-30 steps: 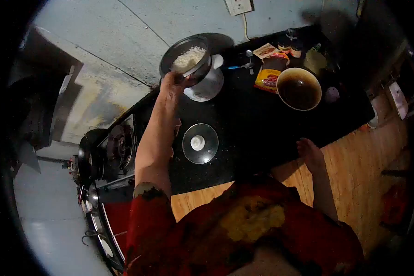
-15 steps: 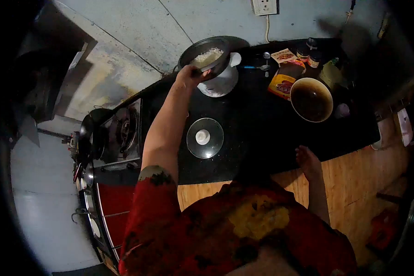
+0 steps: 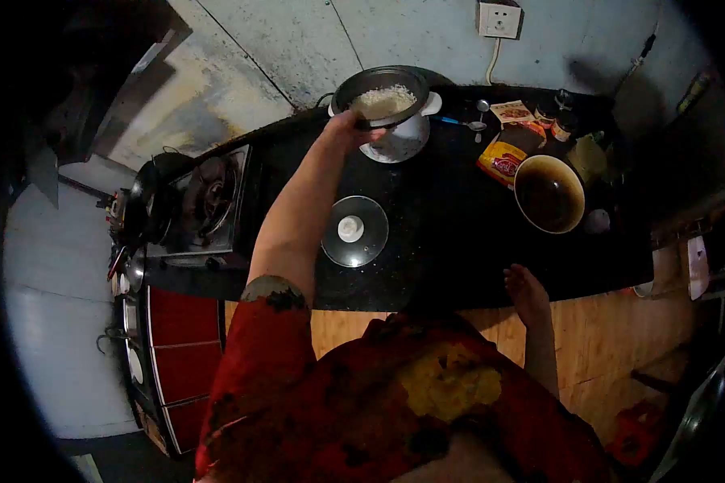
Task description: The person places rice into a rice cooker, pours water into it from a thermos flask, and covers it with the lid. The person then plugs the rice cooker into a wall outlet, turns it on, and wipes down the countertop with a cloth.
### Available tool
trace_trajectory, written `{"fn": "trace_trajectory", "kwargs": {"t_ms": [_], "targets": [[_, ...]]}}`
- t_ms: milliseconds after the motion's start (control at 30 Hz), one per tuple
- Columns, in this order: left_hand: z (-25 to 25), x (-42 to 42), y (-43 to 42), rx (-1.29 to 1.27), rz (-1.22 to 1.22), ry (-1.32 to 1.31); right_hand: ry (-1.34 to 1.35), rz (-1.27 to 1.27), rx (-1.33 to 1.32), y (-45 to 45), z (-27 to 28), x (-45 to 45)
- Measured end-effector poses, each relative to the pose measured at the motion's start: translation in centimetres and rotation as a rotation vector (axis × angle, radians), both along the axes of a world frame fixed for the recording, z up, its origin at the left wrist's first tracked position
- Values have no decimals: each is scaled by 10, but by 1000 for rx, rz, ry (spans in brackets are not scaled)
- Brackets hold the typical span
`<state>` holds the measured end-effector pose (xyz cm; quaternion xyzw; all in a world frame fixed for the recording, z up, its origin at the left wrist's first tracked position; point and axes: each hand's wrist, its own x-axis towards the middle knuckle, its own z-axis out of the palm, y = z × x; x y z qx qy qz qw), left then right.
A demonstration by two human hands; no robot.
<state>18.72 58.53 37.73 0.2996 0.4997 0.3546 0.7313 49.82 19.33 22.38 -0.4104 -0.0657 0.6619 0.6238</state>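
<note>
My left hand (image 3: 349, 129) grips the near rim of a dark rice cooker pot (image 3: 417, 80) with white rice (image 3: 384, 102) in it. The pot is at the top of a white rice cooker (image 3: 400, 143); whether it is fully seated I cannot tell. Between my left arm and the middle of the counter lies a glass lid (image 3: 366, 249) with a white knob. Low at the counter's front edge, my right hand (image 3: 528, 296) holds nothing, its fingers loosely bent and apart from everything.
On the black counter (image 3: 451, 241), to the right, are a bowl with dark inner staining (image 3: 576, 193), a yellow packet (image 3: 501, 161), spoons (image 3: 467, 124) and small jars (image 3: 562, 127). A gas stove (image 3: 209, 201) stands left. A wall socket (image 3: 499, 20) is above.
The view has shifted slightly, so the counter appears displaced. My left hand stays on the pot, which looks a little more level over the cooker. My right hand remains near the counter's edge.
</note>
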Motion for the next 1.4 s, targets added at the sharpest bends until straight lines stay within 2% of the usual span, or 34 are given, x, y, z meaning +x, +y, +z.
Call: {"fn": "trace_trajectory", "kwargs": {"t_ms": [100, 133, 233, 367, 433, 467, 533, 667, 767, 800, 833, 900, 967, 1067, 1167, 1233, 1267, 1300, 1333, 1400], "targets": [[5, 4, -16, 69, -83, 179, -16, 23, 10, 0, 4, 0], [9, 2, -24, 83, -145, 339, -18, 34, 20, -1, 1, 1], [-5, -1, -32, 117, -256, 364, -14, 70, 45, -3, -4, 2], [-23, 14, -33, 77, 53, 101, -13, 77, 18, -7, -4, 0], [-124, -19, 54, 595, -319, 483, -31, 68, 0, -10, -8, 0], [-103, -8, 29, 539, -273, 343, -37, 69, 4, -11, -8, -1], [-45, 25, -26, 154, 35, 134, -47, 83, 1, -12, -7, 0], [-35, 42, -61, 56, 130, 151, -61, 117, 20, -17, -14, -1], [-47, 33, -93, 361, 26, 309, -83, 122, 35, -19, -16, -1], [-78, 30, -93, 501, 111, 576, -90, 126, 28, -19, -15, -2], [-53, 29, -145, 753, 133, 978, -94, 121, -20, -21, -15, -4], [-103, -8, -173, 1265, -28, 1269, -98, 93, -97, -17, -14, -11], [-91, -40, -218, 1217, -316, 1706, -114, 112, -57, -20, -10, -14], [-143, -101, -208, 1221, -294, 1714, -99, 114, -19, -18, -19, -10], [-160, -154, -169, 1030, -195, 1695, -119, 99, 2, -27, -27, -19], [-166, -196, -140, 1081, -236, 1670, -106, 83, 61, -37, -31, -34], [-164, -210, -130, 1111, -265, 1755, -82, 66, 107, -44, -34, -47], [-182, -229, -115, 1096, -242, 1705, -87, 43, 80, -54, -25, -60], [-152, -224, -115, 1075, -359, 1824, -91, 20, 53, -63, -17, -72], [-170, -244, -94, 870, -312, 1812, -155, -19, -133, -76, -2, -98]]}}
